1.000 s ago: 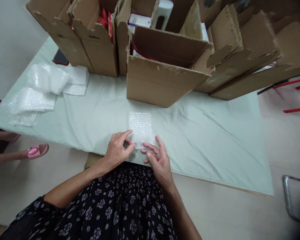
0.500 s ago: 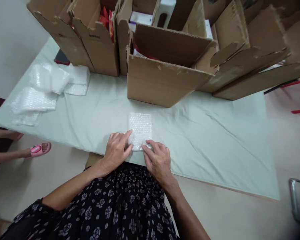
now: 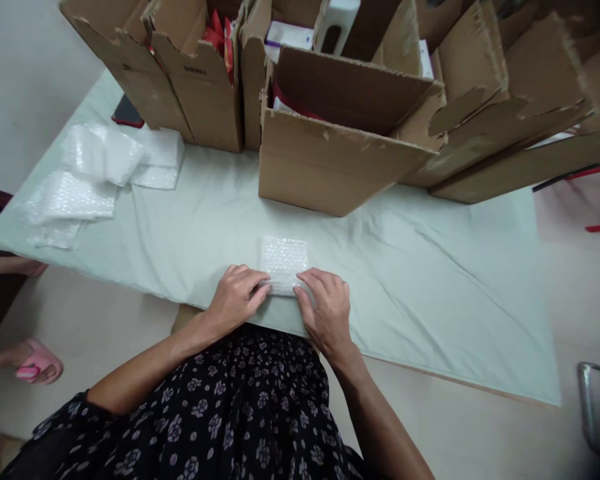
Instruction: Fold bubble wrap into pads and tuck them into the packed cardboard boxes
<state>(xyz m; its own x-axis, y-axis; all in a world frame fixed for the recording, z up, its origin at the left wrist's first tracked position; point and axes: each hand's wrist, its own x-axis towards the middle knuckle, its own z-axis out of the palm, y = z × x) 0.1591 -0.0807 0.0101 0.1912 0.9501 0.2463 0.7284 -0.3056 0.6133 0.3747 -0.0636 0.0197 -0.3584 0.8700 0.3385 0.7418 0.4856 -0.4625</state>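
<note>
A small folded piece of bubble wrap (image 3: pixel 285 257) lies flat on the pale green tablecloth (image 3: pixel 220 220) near the table's front edge. My left hand (image 3: pixel 237 293) grips its left side near the lower corner, thumb and fingers brought close. On the opposite side, my right hand (image 3: pixel 327 303) pinches the right edge between thumb and fingertips. The near edge looks folded over into a strip. Whether anything is wrapped inside, I cannot tell.
More bubble wrap (image 3: pixel 83 193) is heaped at the table's left. Behind it lies a dark phone (image 3: pixel 127 112). Several open cardboard boxes (image 3: pixel 335 167) line the back, holding packets and cartons. Another person's foot in a pink sandal (image 3: pixel 43 363) shows at lower left.
The bubble wrap looks shorter, its near edge folded up. My right hand has shifted right to its side edge. The other person's foot has moved left and down.
</note>
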